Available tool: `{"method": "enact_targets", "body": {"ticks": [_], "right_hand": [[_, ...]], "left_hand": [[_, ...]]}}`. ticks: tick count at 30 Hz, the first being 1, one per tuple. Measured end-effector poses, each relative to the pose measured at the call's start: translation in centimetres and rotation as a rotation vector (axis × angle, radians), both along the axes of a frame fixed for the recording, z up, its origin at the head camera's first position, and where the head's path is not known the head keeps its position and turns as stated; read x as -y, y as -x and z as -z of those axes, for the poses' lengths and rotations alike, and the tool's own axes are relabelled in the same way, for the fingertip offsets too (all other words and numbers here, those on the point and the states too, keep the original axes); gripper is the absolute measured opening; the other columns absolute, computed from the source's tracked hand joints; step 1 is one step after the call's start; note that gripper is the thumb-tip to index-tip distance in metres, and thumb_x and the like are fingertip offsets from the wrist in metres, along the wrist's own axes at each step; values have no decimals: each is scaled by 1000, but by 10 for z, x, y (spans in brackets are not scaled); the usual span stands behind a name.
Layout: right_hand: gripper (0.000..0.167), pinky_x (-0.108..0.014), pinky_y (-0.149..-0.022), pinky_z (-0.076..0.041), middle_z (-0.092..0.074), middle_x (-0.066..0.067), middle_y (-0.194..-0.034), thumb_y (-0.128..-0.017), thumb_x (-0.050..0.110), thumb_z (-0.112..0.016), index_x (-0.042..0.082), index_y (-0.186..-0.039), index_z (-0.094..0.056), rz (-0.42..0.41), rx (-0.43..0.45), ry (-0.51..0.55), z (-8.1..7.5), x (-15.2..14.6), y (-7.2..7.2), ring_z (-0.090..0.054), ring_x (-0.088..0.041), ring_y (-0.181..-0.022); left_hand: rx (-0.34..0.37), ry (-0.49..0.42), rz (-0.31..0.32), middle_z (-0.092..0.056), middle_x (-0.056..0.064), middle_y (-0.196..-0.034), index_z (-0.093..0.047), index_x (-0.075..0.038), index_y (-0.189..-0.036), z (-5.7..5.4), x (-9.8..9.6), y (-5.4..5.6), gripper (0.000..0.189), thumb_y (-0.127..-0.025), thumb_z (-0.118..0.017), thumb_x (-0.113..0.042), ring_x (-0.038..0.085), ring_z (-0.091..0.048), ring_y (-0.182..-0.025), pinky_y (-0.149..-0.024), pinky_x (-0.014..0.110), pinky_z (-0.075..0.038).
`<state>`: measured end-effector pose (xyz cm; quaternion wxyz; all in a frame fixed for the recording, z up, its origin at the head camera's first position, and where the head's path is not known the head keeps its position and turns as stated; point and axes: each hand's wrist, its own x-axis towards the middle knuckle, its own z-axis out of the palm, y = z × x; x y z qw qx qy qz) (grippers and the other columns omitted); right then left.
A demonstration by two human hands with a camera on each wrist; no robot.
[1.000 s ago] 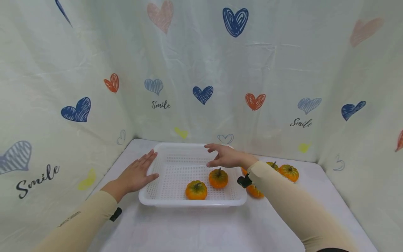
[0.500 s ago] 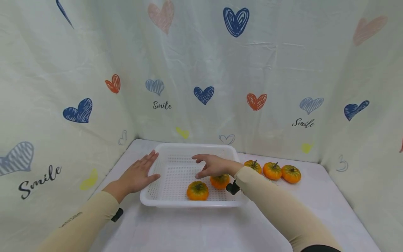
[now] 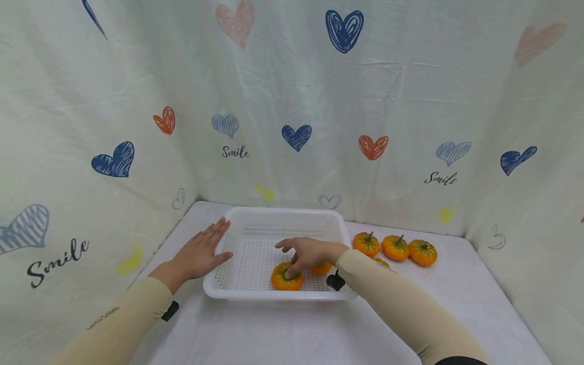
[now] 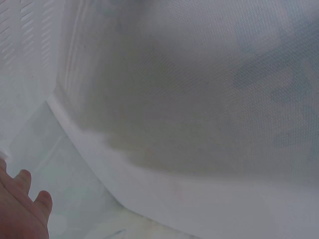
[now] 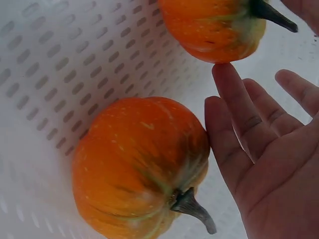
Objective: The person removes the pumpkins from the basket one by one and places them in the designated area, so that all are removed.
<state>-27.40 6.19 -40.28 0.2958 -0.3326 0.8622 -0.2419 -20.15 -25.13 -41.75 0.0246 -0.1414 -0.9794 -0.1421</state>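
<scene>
A white perforated plastic basket [image 3: 278, 295] holds two small orange-and-green pumpkins. My left hand [image 3: 197, 255] lies with straight, spread fingers at the basket's left rim; in the left wrist view its fingertips [image 4: 44, 199] show beside the basket wall. Inside the basket, my right hand [image 3: 310, 252] reaches over the pumpkins, its thumb overlapping the left pumpkin [image 3: 282, 282] and the hand partly hiding the right pumpkin [image 3: 322, 268]. The right wrist view has one pumpkin [image 5: 139, 164] beside the extended fingers [image 5: 227, 134], and the other pumpkin [image 5: 214, 30] at a fingertip, near the thumb.
Several more pumpkins [image 3: 395, 247] sit on the white table [image 3: 292, 329] to the basket's right, one partly hidden by the right sleeve [image 3: 401, 299]. A light curtain [image 3: 292, 91] printed with hearts encloses the back and sides.
My right hand has moved left and down, from above the basket's right side to the pumpkins inside. The left hand stays at the rim, and the pumpkins keep their places.
</scene>
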Motion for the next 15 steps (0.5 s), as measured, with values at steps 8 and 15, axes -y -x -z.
{"method": "enact_targets", "body": {"ticks": [8,15], "right_hand": [[73,-32,-92,-52,-54,-5,-140,-85,28,-82,21,-148,-47,-2,-49,-19,4,1,-3,-62,-11,-101],[70,-29,-90,-53,-56,-3,-138,-86,29,-80,22,-148,-48,6,-115,-14,7,1,-3,-62,-10,-101]], "left_hand": [[22,-3,-8,-13,19,-164,-19,0,-157,-7,-3,-3,80,-99,-57,-40,42,-17,-147,-116,61,-16],[15,1,-4,-14,19,-164,-20,0,-157,-6,-2,-3,79,-99,-56,-40,42,-18,-147,-115,62,-18]]}}
